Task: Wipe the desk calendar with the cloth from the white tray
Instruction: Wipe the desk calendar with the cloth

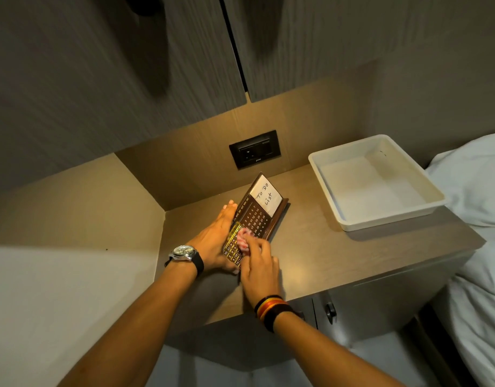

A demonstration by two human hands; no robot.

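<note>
**Two Hands Busy at the Little Calendar**

A white tray (377, 181) sits on the right side of the tabletop (338, 247), well apart from the hands. I can see its bare white floor. Just past the tray, a white bed (481, 247) runs along the right edge of the room. A black wall socket (254, 149) is on the tan back wall, right behind the calendar. Big grey cupboard doors (101, 79) hang above it all. Under the tabletop is a grey door with a dark knob (330, 312).

The desk calendar (254, 216) is brown with rows of small numbers. It leans back, near the middle of the tabletop. A white note that says "To Do List" sits at its far end.

The left hand (212, 241) is flat against the calendar's left side, fingers straight and together, holding it steady. A watch (183, 252) is on that wrist. The right hand (259, 270) is pinched tight on a small pink and white cloth (244, 240), pressing it on the near part of the calendar. This hand hides the calendar's near corner. Coloured bands (271, 310) ring that wrist.
</note>
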